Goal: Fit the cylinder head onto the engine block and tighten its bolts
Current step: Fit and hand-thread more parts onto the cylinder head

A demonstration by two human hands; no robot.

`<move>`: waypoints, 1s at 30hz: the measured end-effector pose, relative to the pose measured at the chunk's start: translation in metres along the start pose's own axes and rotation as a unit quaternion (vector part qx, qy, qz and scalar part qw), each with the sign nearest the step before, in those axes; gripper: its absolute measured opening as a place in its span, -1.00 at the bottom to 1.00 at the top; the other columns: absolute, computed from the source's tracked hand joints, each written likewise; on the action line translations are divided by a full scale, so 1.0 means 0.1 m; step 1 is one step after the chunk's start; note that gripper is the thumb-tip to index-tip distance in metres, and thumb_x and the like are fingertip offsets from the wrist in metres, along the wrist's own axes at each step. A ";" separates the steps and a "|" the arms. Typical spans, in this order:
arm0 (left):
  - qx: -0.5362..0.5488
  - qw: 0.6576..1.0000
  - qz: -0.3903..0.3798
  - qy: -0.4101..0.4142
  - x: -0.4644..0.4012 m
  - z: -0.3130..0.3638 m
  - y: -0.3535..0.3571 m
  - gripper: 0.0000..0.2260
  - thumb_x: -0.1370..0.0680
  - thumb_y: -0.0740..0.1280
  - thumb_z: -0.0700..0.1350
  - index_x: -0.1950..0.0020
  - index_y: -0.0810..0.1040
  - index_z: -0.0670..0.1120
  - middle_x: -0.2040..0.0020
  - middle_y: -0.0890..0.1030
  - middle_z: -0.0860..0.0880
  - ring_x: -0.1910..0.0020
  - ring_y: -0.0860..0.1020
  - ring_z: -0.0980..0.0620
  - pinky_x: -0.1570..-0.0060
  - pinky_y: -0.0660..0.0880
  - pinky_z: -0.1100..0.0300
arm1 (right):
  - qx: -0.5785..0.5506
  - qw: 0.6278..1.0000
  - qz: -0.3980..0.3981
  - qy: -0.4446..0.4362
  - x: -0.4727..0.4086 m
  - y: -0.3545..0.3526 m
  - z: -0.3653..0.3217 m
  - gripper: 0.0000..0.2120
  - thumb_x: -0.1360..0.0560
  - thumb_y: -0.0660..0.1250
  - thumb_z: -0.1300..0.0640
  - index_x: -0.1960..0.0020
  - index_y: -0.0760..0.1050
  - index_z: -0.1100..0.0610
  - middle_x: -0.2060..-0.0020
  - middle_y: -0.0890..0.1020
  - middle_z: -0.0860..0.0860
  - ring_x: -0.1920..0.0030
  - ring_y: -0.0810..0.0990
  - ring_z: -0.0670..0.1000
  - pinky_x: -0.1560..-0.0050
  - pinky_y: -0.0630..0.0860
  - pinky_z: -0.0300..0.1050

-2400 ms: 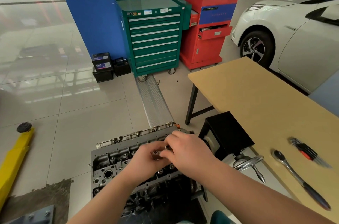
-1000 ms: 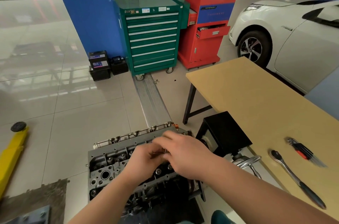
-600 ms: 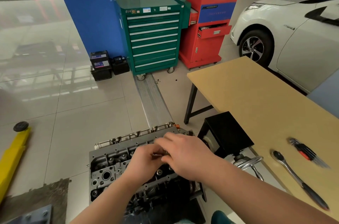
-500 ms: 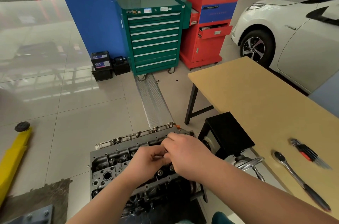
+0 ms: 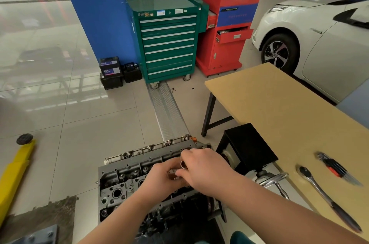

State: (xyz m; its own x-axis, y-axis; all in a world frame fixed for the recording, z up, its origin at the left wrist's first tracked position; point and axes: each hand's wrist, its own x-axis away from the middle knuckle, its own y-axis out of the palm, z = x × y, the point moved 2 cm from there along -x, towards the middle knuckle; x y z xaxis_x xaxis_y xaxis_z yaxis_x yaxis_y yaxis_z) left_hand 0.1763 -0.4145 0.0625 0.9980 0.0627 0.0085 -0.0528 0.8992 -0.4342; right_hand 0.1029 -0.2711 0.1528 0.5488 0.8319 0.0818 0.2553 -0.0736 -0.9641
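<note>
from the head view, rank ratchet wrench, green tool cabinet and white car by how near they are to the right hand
1. Ratchet wrench: nearest, on the wooden table to the right of the right hand.
2. Green tool cabinet: well ahead, against the blue wall.
3. White car: far right, beyond the table; its gap from the cabinet is not large.

Both hands [image 5: 185, 176] over cylinder head [image 5: 127, 176]

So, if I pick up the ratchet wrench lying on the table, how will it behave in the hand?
The ratchet wrench looks like solid polished metal, so probably stiff and heavy for its size. The shiny shank may be slippery; the dark handle end likely grips better. Lying flat on the table, it seems unlikely to roll.
</note>
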 end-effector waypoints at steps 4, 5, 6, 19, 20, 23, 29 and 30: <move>-0.049 0.998 0.033 0.002 -0.01 -0.02 0.07 -0.86 -0.43 0.40 -0.03 0.20 0.59 0.26 0.27 0.64 0.19 0.29 0.59 0.17 0.31 0.42 0.36 | 0.044 0.999 0.032 0.002 -0.03 0.03 -0.02 -0.56 -0.58 0.18 -0.35 -0.08 0.50 0.02 0.20 0.49 -0.08 0.19 0.46 0.00 0.26 0.31 -0.08; -0.057 0.998 0.030 0.005 -0.01 -0.04 0.07 -0.85 -0.45 0.40 -0.07 0.20 0.60 0.22 0.28 0.64 0.16 0.30 0.59 0.14 0.33 0.44 0.32 | 0.028 0.999 0.027 -0.016 -0.02 0.01 -0.01 -0.59 -0.59 0.20 -0.32 -0.15 0.49 0.00 0.14 0.52 -0.08 0.13 0.50 0.00 0.23 0.36 -0.08; -0.060 0.998 0.026 0.003 -0.02 -0.07 0.04 -0.85 -0.49 0.42 -0.13 0.17 0.62 0.16 0.26 0.66 0.12 0.28 0.61 0.10 0.31 0.50 0.22 | 0.007 0.999 0.012 -0.041 -0.01 -0.01 0.01 -0.65 -0.60 0.24 -0.24 -0.24 0.45 -0.04 0.04 0.55 -0.08 0.05 0.53 -0.01 0.16 0.44 -0.08; -0.093 0.995 0.038 0.005 0.01 -0.14 0.11 -0.84 -0.52 0.37 -0.13 0.25 0.52 0.05 0.30 0.58 0.06 0.33 0.50 0.06 0.31 0.47 0.13 | 0.032 0.998 0.047 -0.016 0.03 0.02 0.02 -0.55 -0.58 0.17 -0.38 -0.16 0.39 -0.01 0.02 0.58 -0.06 0.03 0.57 0.02 0.20 0.42 -0.07; -0.100 0.995 0.024 0.005 -0.01 -0.15 0.10 -0.87 -0.54 0.39 -0.19 0.21 0.56 -0.04 0.28 0.60 0.04 0.30 0.54 0.03 0.27 0.51 0.01 | 0.006 0.999 0.020 -0.039 0.03 0.00 0.03 -0.57 -0.60 0.24 -0.27 -0.31 0.37 -0.02 -0.13 0.57 -0.06 -0.10 0.55 0.01 0.06 0.50 -0.04; -0.092 0.995 -0.016 0.019 -0.05 -0.13 0.05 -0.92 -0.58 0.44 -0.18 0.03 0.67 0.01 0.14 0.69 0.12 0.15 0.65 0.13 0.10 0.58 0.12 | -0.022 0.996 -0.022 -0.082 0.02 -0.04 0.02 -0.77 -0.64 0.30 0.06 -0.29 0.46 0.02 -0.11 0.52 -0.04 -0.10 0.50 0.00 -0.08 0.52 -0.02; -0.121 0.992 0.021 0.019 0.00 -0.07 0.10 -0.69 -0.47 0.49 -0.08 0.10 0.52 0.36 0.02 0.62 0.36 0.00 0.59 0.29 0.04 0.48 0.43 | 0.032 0.999 0.033 0.025 -0.01 0.05 -0.10 -0.63 -0.67 0.15 -0.20 -0.14 0.45 0.11 0.11 0.63 0.04 0.12 0.61 0.07 0.24 0.39 -0.09; -0.132 0.991 0.031 0.016 0.00 -0.10 0.12 -0.66 -0.49 0.47 -0.17 0.15 0.53 0.32 0.10 0.63 0.31 0.04 0.59 0.26 0.08 0.49 0.39 | 0.032 0.999 0.031 0.024 -0.01 0.06 -0.11 -0.62 -0.66 0.15 -0.22 -0.14 0.44 0.11 0.12 0.63 0.04 0.12 0.61 0.07 0.25 0.39 -0.08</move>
State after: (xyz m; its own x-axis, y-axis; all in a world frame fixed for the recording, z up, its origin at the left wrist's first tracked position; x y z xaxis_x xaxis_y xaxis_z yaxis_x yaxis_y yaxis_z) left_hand 0.1762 -0.4077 0.0482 0.9939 0.0968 -0.0534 -0.1081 0.7498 -0.6527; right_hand 0.1127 -0.2782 0.1494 0.5996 0.7997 0.0323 0.1685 -0.0868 -0.9819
